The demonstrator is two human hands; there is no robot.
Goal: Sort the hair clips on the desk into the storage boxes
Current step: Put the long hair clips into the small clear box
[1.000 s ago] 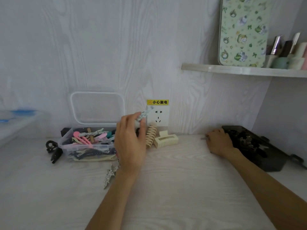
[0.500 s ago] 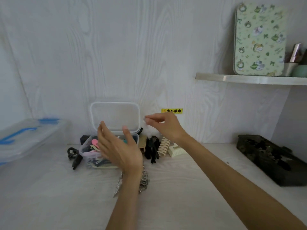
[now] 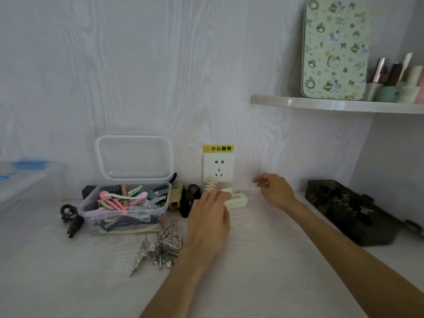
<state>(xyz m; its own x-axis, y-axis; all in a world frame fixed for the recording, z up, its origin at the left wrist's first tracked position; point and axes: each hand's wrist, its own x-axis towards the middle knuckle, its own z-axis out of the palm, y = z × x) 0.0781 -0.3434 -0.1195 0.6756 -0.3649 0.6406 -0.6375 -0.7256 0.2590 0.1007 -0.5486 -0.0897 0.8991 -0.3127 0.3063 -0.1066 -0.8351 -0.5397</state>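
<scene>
The cream claw clips (image 3: 234,199) lie at centre frame below the wall socket (image 3: 218,167), and your left hand (image 3: 210,222) is spread flat over them, fingers loosely open, though I cannot tell whether it grips one. Your right hand (image 3: 276,190), just right of centre, pinches something small and blurred that I cannot identify. You seem mid-pick; next, close on one clip and carry it to the clear box (image 3: 125,208) at centre left or the dark box (image 3: 351,212) at right.
</scene>
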